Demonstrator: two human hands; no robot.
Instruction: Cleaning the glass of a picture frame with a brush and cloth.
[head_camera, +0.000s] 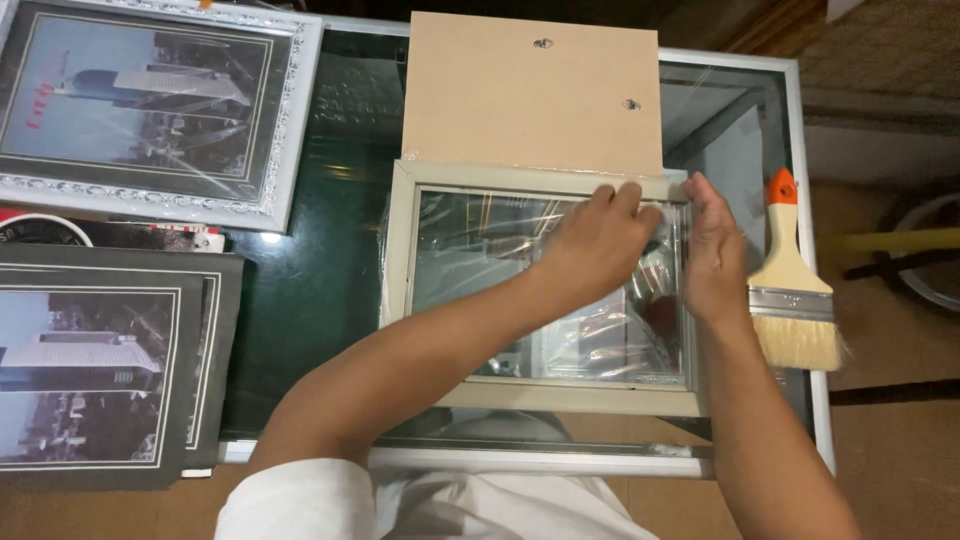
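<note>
A pale beige picture frame (402, 250) lies face down on a glass table, with clear plastic film over its glass pane (470, 240). My left hand (598, 245) reaches across the pane, and its fingertips press near the frame's upper right corner. Along the frame's right edge rests my right hand (712, 250), fingers straight and together against the rim. Neither hand grips anything that I can see. A tan backing board (530, 90) with two small metal hangers lies just beyond the frame.
A paintbrush (790, 290) with an orange-tipped wooden handle lies right of the frame. A silver ornate framed city photo (150, 105) sits at the far left. A black-matted photo (90, 370) overhangs the near left edge of the glass table (310, 290).
</note>
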